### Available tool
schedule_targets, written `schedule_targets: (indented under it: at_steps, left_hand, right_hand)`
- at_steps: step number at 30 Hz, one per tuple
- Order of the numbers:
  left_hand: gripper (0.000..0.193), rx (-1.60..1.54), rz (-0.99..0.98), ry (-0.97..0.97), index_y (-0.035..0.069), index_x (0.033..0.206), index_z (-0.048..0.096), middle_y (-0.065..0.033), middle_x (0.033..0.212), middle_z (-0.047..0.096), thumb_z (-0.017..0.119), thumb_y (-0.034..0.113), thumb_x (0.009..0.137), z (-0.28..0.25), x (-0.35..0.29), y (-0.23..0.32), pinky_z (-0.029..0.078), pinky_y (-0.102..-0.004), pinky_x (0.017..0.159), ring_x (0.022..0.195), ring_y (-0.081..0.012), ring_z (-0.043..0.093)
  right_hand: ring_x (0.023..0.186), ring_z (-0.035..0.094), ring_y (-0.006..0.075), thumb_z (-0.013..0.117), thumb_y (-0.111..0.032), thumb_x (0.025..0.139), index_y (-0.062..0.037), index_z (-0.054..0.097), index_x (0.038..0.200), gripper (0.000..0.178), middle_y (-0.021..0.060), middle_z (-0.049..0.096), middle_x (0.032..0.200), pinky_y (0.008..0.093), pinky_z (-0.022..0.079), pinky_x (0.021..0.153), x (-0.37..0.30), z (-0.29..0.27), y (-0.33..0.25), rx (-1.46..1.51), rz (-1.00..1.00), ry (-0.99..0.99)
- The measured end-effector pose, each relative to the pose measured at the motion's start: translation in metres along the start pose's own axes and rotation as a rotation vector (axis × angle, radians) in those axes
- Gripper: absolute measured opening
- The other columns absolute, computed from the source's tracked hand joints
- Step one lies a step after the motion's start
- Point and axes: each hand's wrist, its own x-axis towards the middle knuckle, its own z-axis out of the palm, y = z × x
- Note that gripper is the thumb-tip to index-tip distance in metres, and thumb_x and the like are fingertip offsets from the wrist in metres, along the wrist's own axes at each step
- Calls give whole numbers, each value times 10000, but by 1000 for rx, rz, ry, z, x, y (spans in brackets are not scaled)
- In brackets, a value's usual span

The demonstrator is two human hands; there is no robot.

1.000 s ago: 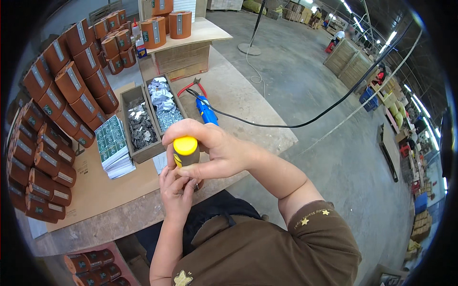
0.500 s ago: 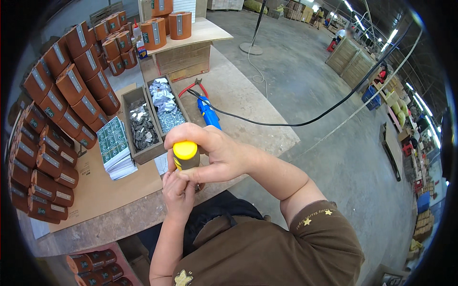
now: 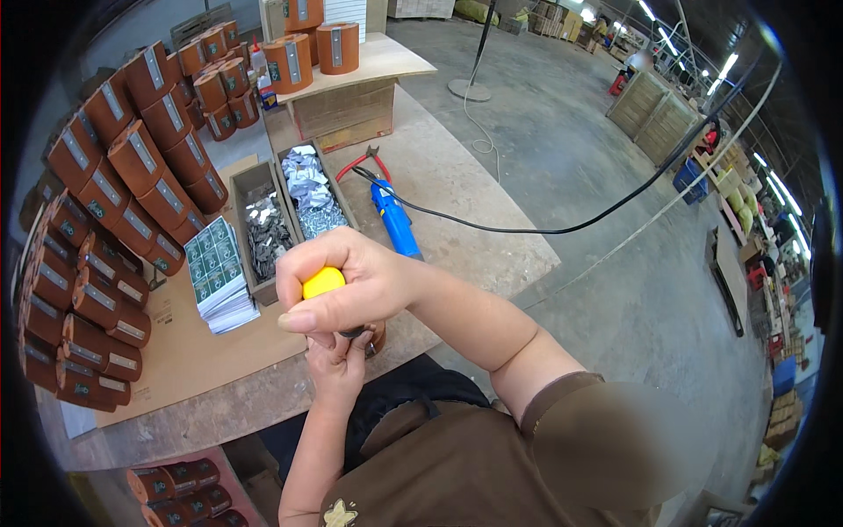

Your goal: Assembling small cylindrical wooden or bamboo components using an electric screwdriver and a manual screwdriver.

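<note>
My right hand [image 3: 356,281] is wrapped in a fist around the handle of a screwdriver [image 3: 323,281]; its yellow rounded end shows between thumb and forefinger, and the tip is hidden. Just below, my left hand [image 3: 335,371] has its fingers drawn together under the tool. What they pinch is covered by my right hand. A small part of a terracotta-brown round piece [image 3: 377,337] shows beside my left thumb, close to my body.
Beyond my hands are two wooden bins, one with dark clips [image 3: 266,230], one with silvery metal pieces [image 3: 309,186]. A blue power screwdriver [image 3: 395,220], red-handled pliers [image 3: 358,161] and a card stack [image 3: 218,272] lie nearby. Brown cylinders [image 3: 145,171] are stacked at left; a black cable [image 3: 527,231] crosses rightward.
My right hand has turned over the screwdriver, with its fingers closing further over the handle and its thumb swinging left. Less of the yellow end shows. My left hand stays nearly in place.
</note>
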Motion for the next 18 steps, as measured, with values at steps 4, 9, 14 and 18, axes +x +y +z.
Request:
schedule_targets:
  at_steps: [4, 9, 14, 18]
  left_hand:
    - [37, 64, 83, 33, 17, 761, 612, -76, 737, 612, 582, 16, 738, -2, 0, -3, 412, -306, 725, 738, -192, 568]
    - [77, 27, -12, 18, 13, 798, 613, -78, 754, 613, 618, 48, 729, -4, -8, -8, 416, -298, 722, 786, -187, 572]
    - [281, -8, -63, 78, 8, 897, 593, -105, 875, 603, 703, 124, 666, -23, -9, -4, 410, -303, 758, 867, -207, 562]
    - [427, 17, -37, 11, 13, 953, 574, -112, 973, 574, 743, 176, 597, -34, -11, -1, 376, -353, 826, 959, -266, 512]
  right_hand:
    - [545, 468, 81, 620, -126, 727, -25, 515, 654, 162, 12, 488, 598, 217, 358, 486, -1, 10, -2, -44, 15, 156]
    - [510, 458, 86, 617, -103, 714, -32, 506, 640, 151, 13, 475, 571, 222, 348, 459, -2, 12, -1, -141, -78, 214]
    - [509, 465, 88, 617, -86, 708, -30, 506, 641, 142, 13, 481, 571, 221, 343, 452, 0, 16, -1, -224, -165, 215]
    - [512, 466, 88, 613, -87, 713, -31, 504, 641, 141, 12, 487, 584, 220, 339, 451, 0, 18, 0, -221, -142, 237]
